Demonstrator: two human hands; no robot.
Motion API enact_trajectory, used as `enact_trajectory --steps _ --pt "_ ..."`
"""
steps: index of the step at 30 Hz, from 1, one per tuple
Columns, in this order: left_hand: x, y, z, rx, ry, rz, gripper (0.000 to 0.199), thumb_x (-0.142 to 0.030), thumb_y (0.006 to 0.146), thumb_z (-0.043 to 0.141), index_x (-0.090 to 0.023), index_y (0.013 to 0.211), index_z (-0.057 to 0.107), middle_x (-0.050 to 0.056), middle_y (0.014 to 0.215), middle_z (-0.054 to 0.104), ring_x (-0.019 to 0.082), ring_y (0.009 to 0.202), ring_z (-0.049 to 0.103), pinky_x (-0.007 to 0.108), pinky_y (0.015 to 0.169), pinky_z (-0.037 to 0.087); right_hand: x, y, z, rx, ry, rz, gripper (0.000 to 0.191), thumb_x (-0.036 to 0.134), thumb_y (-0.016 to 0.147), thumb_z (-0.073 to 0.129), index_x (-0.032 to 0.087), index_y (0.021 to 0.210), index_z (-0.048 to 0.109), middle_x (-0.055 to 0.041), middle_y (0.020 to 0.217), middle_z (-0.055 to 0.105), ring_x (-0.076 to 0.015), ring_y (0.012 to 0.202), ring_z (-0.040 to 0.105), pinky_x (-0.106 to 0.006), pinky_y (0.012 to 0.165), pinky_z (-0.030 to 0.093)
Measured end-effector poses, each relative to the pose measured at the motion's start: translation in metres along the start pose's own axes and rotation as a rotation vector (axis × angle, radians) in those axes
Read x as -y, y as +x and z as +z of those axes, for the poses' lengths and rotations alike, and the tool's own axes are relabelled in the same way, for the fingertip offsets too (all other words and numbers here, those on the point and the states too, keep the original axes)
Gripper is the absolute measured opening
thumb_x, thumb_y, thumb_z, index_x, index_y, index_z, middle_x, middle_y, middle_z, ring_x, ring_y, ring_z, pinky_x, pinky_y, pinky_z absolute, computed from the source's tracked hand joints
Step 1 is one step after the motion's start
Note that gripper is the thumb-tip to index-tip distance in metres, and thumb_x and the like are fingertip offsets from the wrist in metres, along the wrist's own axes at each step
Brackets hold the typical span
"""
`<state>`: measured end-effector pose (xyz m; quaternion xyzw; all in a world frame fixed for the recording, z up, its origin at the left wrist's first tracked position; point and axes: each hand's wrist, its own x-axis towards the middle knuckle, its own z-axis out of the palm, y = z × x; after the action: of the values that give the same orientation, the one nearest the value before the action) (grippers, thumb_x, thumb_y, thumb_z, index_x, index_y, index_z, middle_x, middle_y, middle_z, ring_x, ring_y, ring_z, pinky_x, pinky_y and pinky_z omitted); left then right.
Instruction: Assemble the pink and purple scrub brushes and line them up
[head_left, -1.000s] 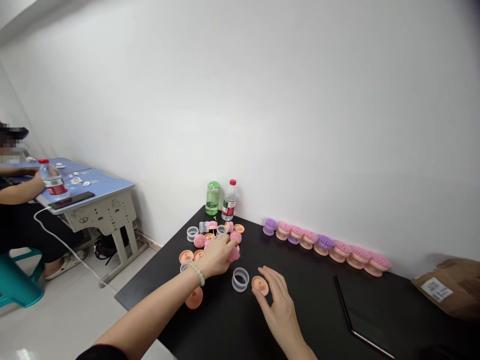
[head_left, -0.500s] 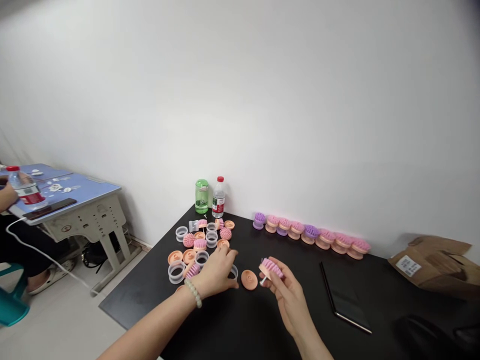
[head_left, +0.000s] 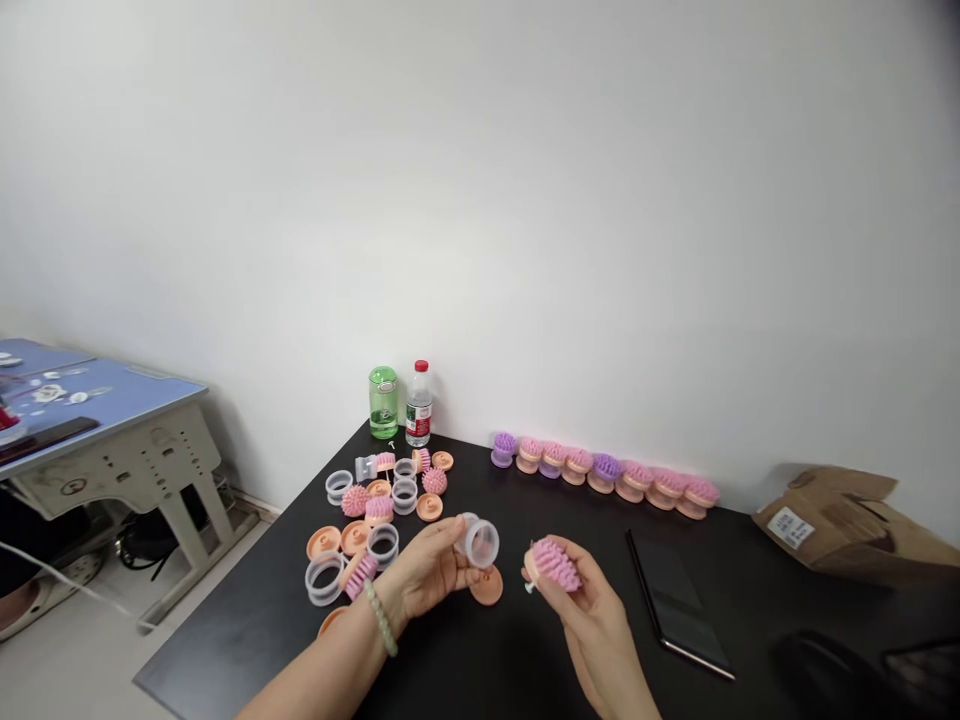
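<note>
Between the fingers of my left hand is a clear plastic ring, lifted off the table and tilted toward me. My right hand is closed around a pink bristle brush head, with a small white stem sticking out below it. Under the ring, an orange disc lies on the black table, partly covered by my left hand. Loose clear rings, orange discs and pink brush heads are spread to the left.
Along the wall stands a row of assembled brushes, pink and purple. A green bottle and a water bottle are at the back corner. To the right lie a dark tablet and a brown paper bag. A blue desk stands left.
My left hand has picked up a clear ring from beside the orange disc and raised it toward the brush head. My right hand still holds the brush head, turned slightly. The view has shifted right.
</note>
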<state>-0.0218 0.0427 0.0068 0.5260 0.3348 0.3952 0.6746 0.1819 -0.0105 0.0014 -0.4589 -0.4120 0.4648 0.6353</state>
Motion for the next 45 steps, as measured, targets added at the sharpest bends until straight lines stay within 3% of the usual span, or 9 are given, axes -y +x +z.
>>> enact_trajectory --steps 4,6,8,11,22,27,34,39,45 --pt "0.013 -0.006 0.005 0.006 -0.102 -0.039 0.072 -0.06 0.065 0.081 -0.019 0.118 0.057 0.007 0.095 0.065 0.022 0.085 0.067 0.037 0.078 0.052 -0.001 -0.005 0.003 0.045 0.051 -0.008 0.046 0.045 0.069 0.086 0.021 0.102 0.065 -0.01 0.104 0.074 -0.0325 0.104 0.07 -0.049 0.097 0.052" --pt "0.016 -0.009 0.008 -0.049 0.008 0.008 0.077 -0.042 0.049 0.094 -0.02 0.112 0.056 0.002 0.09 0.063 0.019 0.082 0.064 0.03 0.073 0.048 -0.002 -0.009 0.005 0.051 0.066 -0.013 0.044 0.046 0.071 0.084 0.022 0.102 0.065 -0.0106 0.102 0.075 -0.0329 0.103 0.07 -0.051 0.097 0.052" --pt "0.017 -0.011 0.011 -0.098 0.213 0.078 0.07 -0.032 0.043 0.096 -0.019 0.099 0.056 -0.002 0.084 0.062 0.016 0.076 0.059 0.025 0.066 0.043 -0.003 -0.012 0.007 0.063 0.07 -0.014 0.044 0.047 0.072 0.083 0.021 0.103 0.064 -0.0121 0.105 0.075 -0.0341 0.106 0.069 -0.052 0.097 0.052" --pt "0.017 -0.014 0.016 -0.079 0.414 0.126 0.057 -0.036 0.049 0.094 -0.018 0.086 0.055 -0.003 0.081 0.062 0.012 0.069 0.051 0.023 0.06 0.037 -0.006 -0.015 0.009 0.076 0.029 -0.026 0.042 0.044 0.073 0.083 0.021 0.104 0.065 -0.0145 0.112 0.073 -0.0347 0.11 0.068 -0.05 0.095 0.054" --pt "0.016 -0.023 0.021 -0.044 0.441 0.26 0.063 -0.056 0.053 0.09 -0.018 0.092 0.06 0.001 0.089 0.064 0.018 0.078 0.054 0.025 0.067 0.038 -0.009 -0.023 0.014 0.263 -0.196 -0.113 0.039 0.036 0.078 0.078 0.023 0.112 0.063 -0.013 0.125 0.068 -0.0291 0.119 0.064 -0.041 0.102 0.051" --pt "0.016 -0.024 0.022 0.003 0.248 0.243 0.066 -0.059 0.051 0.089 -0.017 0.091 0.059 0.002 0.088 0.062 0.016 0.077 0.051 0.025 0.067 0.038 -0.013 -0.024 0.009 0.259 -0.158 -0.07 0.052 0.037 0.079 0.078 0.024 0.125 0.057 -0.0129 0.128 0.066 -0.029 0.118 0.064 -0.039 0.1 0.053" --pt "0.012 -0.026 0.025 0.22 -0.155 0.105 0.061 -0.035 0.057 0.093 -0.018 0.104 0.056 0.003 0.099 0.058 0.013 0.079 0.052 0.024 0.068 0.04 -0.016 -0.019 -0.004 0.237 -0.126 -0.102 0.054 0.033 0.08 0.079 0.028 0.129 0.057 -0.012 0.127 0.067 -0.029 0.118 0.065 -0.037 0.097 0.055" --pt "0.006 -0.028 0.027 0.163 -0.134 0.151 0.052 -0.03 0.066 0.089 -0.018 0.104 0.055 0.0 0.093 0.054 0.01 0.078 0.049 0.022 0.068 0.039 -0.014 -0.017 -0.005 0.257 -0.142 -0.135 0.052 0.032 0.082 0.077 0.028 0.129 0.056 -0.012 0.126 0.067 -0.0272 0.116 0.065 -0.036 0.097 0.055" --pt "0.005 -0.027 0.026 0.128 0.006 0.142 0.048 -0.046 0.075 0.079 -0.016 0.104 0.054 -0.001 0.079 0.057 0.009 0.062 0.055 0.02 0.056 0.041 -0.016 -0.018 -0.007 0.259 -0.2 -0.195 0.047 0.03 0.084 0.075 0.029 0.127 0.056 -0.0104 0.127 0.065 -0.0248 0.118 0.063 -0.033 0.099 0.054"
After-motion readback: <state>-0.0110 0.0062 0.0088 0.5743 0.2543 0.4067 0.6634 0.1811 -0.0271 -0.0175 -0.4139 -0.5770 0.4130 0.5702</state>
